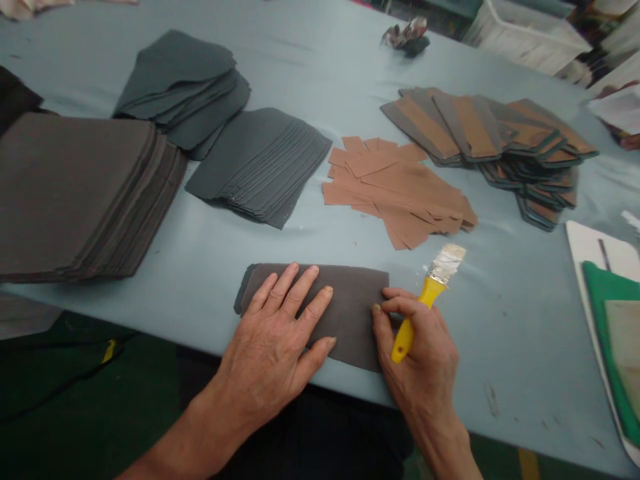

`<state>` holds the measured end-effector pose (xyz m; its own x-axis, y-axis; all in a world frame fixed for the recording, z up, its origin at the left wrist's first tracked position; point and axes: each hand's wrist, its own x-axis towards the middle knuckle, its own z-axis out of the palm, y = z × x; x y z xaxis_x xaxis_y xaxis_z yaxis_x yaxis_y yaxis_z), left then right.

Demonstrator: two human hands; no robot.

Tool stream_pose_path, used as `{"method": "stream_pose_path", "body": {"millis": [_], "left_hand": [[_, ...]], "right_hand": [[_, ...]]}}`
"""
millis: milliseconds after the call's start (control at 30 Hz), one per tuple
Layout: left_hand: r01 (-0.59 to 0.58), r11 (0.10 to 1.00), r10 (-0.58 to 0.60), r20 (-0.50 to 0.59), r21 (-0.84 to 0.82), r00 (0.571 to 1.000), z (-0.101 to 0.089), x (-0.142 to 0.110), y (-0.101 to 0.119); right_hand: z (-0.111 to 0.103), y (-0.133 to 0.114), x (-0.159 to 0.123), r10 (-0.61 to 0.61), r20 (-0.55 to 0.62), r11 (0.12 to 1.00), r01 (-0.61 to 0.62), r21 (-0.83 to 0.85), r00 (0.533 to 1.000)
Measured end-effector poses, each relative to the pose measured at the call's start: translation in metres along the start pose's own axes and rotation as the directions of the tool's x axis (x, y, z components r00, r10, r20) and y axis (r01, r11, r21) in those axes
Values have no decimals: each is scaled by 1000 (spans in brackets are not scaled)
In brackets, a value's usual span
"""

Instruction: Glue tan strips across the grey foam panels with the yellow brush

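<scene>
We see the left hand [265, 353] open and pressed flat on a grey sheet panel [355, 313], which lies at the near edge of the pale blue table [500, 347]. The right hand [417, 347] grasps a yellow-handled paintbrush [425, 300], fingertips at the panel's edge. We judge this a positioning step; brushing would call for the panel held steady.
</scene>
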<state>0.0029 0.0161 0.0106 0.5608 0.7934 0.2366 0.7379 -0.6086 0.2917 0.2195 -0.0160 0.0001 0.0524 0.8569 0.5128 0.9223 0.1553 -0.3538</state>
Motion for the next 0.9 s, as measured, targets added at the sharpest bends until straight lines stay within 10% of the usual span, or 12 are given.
{"method": "stream_pose_path", "body": {"millis": [900], "left_hand": [[19, 1000, -19, 11, -4, 1000, 1, 0, 0]], "right_hand": [[-1, 1, 0, -8, 7, 1000, 8, -4, 1000]]}}
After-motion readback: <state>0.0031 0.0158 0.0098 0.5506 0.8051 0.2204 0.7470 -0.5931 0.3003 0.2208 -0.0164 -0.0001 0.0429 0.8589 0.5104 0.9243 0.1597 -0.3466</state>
